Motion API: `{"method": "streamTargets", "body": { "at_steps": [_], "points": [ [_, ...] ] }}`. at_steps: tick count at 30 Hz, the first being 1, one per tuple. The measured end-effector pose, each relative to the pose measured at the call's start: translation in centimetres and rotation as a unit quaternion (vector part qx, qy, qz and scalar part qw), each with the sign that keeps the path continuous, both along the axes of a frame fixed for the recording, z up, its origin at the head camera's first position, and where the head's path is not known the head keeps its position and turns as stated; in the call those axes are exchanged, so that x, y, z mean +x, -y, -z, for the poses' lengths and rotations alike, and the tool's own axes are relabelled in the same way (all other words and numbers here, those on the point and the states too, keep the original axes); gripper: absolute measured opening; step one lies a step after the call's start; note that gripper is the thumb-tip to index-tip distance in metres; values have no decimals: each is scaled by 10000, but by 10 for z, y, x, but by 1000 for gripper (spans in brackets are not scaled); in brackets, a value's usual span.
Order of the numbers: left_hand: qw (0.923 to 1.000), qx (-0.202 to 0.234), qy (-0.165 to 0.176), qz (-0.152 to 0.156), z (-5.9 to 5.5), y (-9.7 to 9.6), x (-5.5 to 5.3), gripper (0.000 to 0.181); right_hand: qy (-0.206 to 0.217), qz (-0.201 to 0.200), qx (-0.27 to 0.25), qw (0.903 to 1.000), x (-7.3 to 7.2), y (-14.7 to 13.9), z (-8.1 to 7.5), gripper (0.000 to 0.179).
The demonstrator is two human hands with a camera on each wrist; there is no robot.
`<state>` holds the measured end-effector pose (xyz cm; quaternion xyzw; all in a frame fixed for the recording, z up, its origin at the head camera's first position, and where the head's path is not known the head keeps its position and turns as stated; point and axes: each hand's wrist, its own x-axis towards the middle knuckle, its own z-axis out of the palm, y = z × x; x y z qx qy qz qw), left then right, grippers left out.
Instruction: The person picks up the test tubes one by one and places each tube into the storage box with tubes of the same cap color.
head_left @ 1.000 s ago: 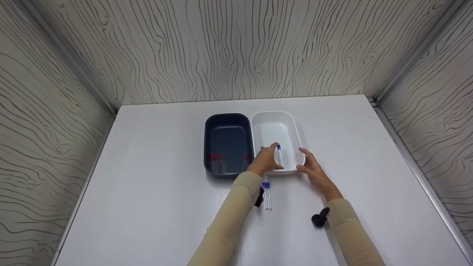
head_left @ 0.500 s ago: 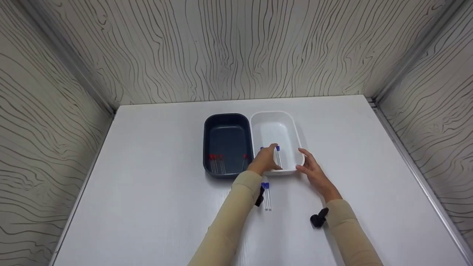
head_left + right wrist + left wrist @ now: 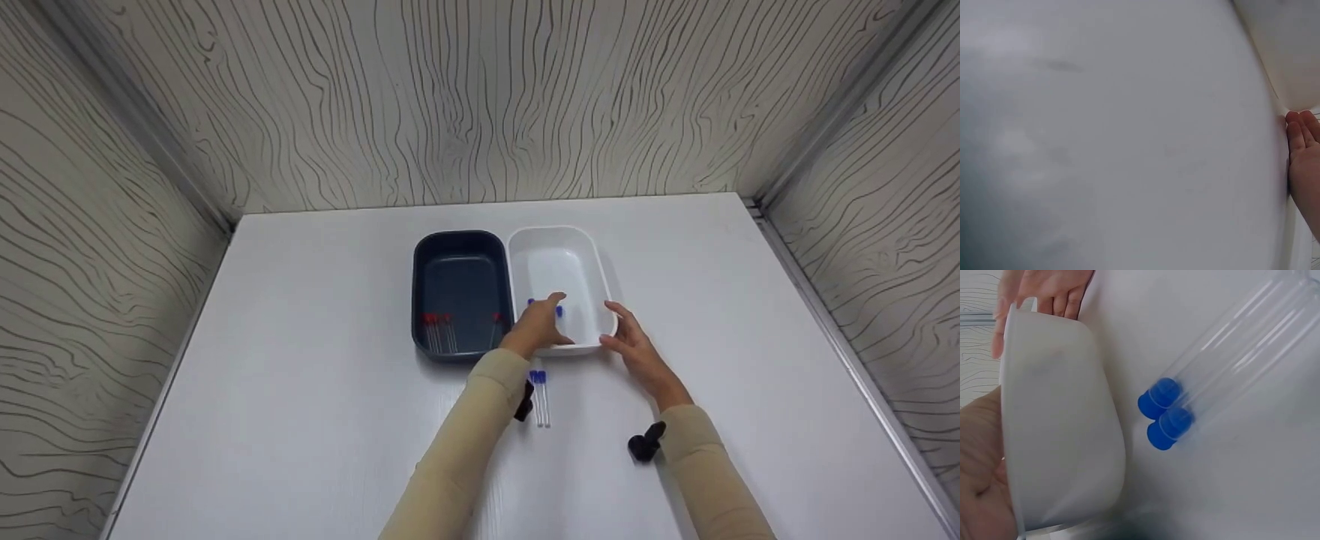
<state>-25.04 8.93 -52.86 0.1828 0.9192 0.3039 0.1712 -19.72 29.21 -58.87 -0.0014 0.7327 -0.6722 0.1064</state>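
Note:
My left hand [image 3: 536, 322] reaches over the near rim of the white tray [image 3: 576, 348], thumb and forefinger spread apart. Beside its fingers, inside the tray, shows the blue cap [image 3: 559, 310] of a clear tube. Another blue cap [image 3: 531, 301] peeks out by the knuckles, its tube hidden by the hand. My right hand [image 3: 637, 349] holds the tray's near right corner, thumb at the front and fingers along the side. Two clear tubes [image 3: 543, 401] with blue caps lie side by side on the table before the tray, large in the left wrist view [image 3: 1230, 354].
A dark blue tray [image 3: 461, 354] stands left against the white one, with several red-capped tubes [image 3: 442, 330] near its front end. The white table [image 3: 300, 375] is bordered by wood-patterned walls [image 3: 465, 105] at the back and sides.
The blue-capped tube that stood up between my left thumb and forefinger has dropped down into the white tray, away from the fingertips. Both hands stay nearly in place.

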Motion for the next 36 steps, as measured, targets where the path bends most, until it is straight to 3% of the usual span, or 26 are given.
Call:
{"method": "streamTargets", "body": {
  "at_steps": [7,13,22,30,36],
  "points": [
    [9995,98,-295,95,2,0,4,75,58,-27,-69,10000,0,-2,2,68],
    [9957,177,-857,296,4,-1,8,61,33,-65,-54,10000,-1,-3,3,66],
    [9908,197,-1249,478,-5,8,17,49,25,-89,148,9998,-1,-2,0,65],
    [9804,716,-1720,641,-3,19,34,39,-56,-122,91,9999,-1,-3,1,67],
    [9728,798,-2041,746,0,25,48,37,-104,-216,4,9997,0,-4,3,68]
  ]
}}
